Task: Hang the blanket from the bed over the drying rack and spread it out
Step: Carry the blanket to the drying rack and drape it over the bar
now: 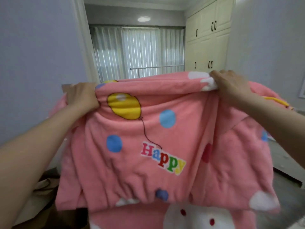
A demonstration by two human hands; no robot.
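The person held the pink blanket (148, 146) up at chest height in front of the camera, both arms extended. The left hand (82, 96) was closed in a fist-like grip over a bunched section of the top edge. The right hand (229, 86) was likewise closed, fingers curled over the top fold near a white patch. Neither hand was open at all; both had hold of the blanket only.

The blanket hung doubled, in several layers. Its print showed a yellow balloon, blue dots and the word "Happy". A lower layer trailed beneath, out of frame at the bottom. The drying rack (156, 68) stood well apart, farther into the room in front of the curtained window (137, 52). Only its thin top bar showed above the blanket. White cabinets (208, 38) lined the right side.

Judged stage: carrying toward the rack, hanging not yet begun.

Risks noted:
- The raised blanket blocked most of the view ahead and of the floor, so the person might misjudge the approach to the rack.
- The trailing lower layer could drag or be stepped on, since its end was not visible.
- The cloth was bunched and folded over itself. If thrown over the bar that way it could land uneven and slide off the heavier side.
- The bar looked thin; a thick blanket could slip or tip the rack.
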